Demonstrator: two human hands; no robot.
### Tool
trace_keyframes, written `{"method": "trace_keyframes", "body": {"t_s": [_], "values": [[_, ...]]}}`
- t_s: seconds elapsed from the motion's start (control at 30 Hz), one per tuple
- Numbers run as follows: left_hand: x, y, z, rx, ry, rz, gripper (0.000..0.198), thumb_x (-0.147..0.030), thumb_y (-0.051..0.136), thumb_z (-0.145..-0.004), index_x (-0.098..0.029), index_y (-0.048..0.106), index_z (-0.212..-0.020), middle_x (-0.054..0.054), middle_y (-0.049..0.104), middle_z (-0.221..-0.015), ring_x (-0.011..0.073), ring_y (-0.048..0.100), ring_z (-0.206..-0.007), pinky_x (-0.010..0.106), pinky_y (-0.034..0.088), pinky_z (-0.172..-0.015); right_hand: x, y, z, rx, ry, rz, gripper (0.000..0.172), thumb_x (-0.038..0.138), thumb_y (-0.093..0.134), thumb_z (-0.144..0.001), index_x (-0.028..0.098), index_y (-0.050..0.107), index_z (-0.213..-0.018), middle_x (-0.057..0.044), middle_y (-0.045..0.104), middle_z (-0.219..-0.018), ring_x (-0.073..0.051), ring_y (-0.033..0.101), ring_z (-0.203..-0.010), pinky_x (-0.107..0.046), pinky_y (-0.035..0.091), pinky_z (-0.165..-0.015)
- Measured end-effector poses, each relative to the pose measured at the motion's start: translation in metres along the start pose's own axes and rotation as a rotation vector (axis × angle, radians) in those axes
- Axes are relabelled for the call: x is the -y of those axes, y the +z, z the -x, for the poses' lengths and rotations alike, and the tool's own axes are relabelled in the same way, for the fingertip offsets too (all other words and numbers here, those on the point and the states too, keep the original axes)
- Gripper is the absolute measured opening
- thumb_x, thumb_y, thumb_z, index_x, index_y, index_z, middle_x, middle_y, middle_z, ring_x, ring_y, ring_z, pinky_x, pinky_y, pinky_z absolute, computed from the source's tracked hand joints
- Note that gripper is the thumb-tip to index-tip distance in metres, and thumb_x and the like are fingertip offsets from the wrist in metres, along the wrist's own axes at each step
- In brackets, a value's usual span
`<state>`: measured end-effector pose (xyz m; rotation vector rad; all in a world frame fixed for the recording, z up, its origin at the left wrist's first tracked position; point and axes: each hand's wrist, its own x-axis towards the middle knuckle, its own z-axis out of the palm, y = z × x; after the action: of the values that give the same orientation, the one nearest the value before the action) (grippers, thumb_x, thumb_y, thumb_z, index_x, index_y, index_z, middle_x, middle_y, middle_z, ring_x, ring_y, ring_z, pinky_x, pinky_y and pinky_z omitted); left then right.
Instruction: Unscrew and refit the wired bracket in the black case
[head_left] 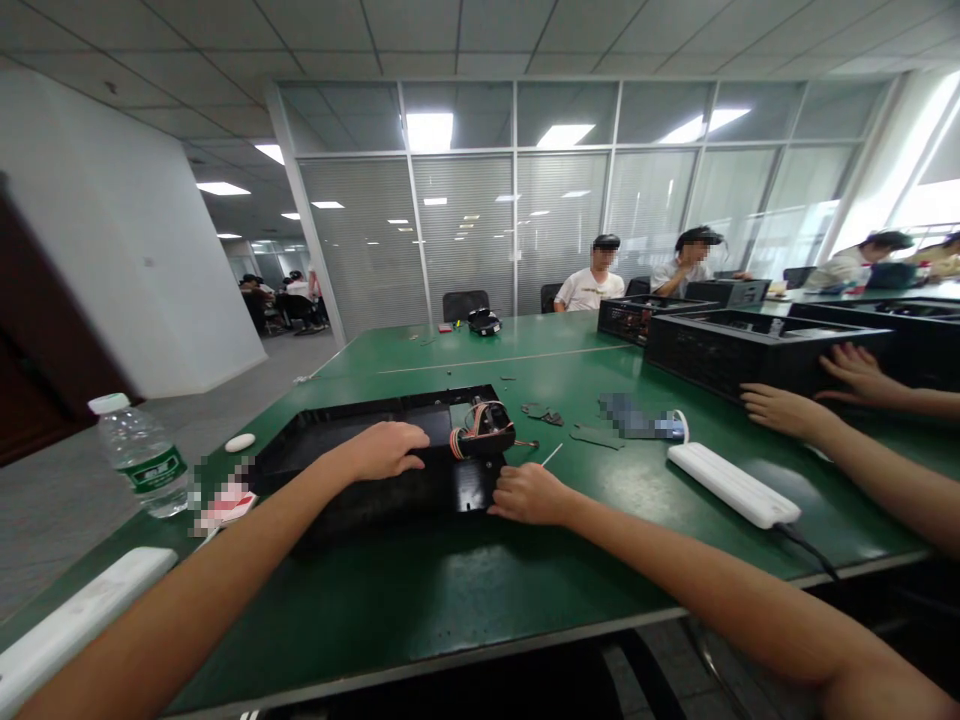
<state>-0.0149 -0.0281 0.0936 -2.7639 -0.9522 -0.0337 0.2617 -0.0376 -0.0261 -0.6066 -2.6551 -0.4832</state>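
A shallow black casing (289, 445) lies on the green table in front of me, raised walls around its open inside. At its right end sits a black mechanism with a bundle of coloured wires (469, 425). My left hand (384, 450) grips the near wall of the casing, with fingers over the edge and thumb below. My right hand (531, 494) is closed beside the casing's right corner. From its top sticks a thin pale rod (553, 456); the rest of it is hidden in the fist. Small dark parts (541, 413) lie beyond that hand.
A white power strip (731, 485) and a blue item (637, 418) lie to the right. Another person's hands (787, 410) touch a black computer case (712, 350). A water bottle (146, 460) and another white strip (86, 610) are at left. People sit across the table.
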Motion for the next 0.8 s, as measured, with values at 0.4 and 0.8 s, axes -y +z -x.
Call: {"method": "trace_keyframes", "body": {"t_s": [0.4, 0.8], "values": [[-0.111, -0.014, 0.075, 0.146, 0.032, 0.129, 0.006, -0.023, 0.051, -0.084, -0.018, 0.054, -0.082, 0.002, 0.058, -0.082, 0.0161, 0.055, -0.078, 0.026, 0.038, -0.069, -0.069, -0.002, 0.036, -0.009, 0.354, 0.116, 0.042, 0.046, 0.046, -0.083, 0.014, 0.055, -0.107, -0.014, 0.057, -0.102, -0.023, 0.054, -0.091, -0.031, 0.045, -0.07], [-0.13, 0.019, 0.091, 0.165, 0.04, 0.177, 0.005, -0.021, 0.053, -0.083, -0.019, 0.051, -0.08, 0.0, 0.057, -0.083, 0.0142, 0.053, -0.078, 0.025, 0.035, -0.065, -0.059, -0.012, 0.024, -0.091, 0.308, -0.279, 0.045, 0.012, 0.044, -0.074, 0.021, 0.054, -0.117, -0.006, 0.056, -0.112, -0.016, 0.056, -0.095, -0.03, 0.044, -0.084]]}}
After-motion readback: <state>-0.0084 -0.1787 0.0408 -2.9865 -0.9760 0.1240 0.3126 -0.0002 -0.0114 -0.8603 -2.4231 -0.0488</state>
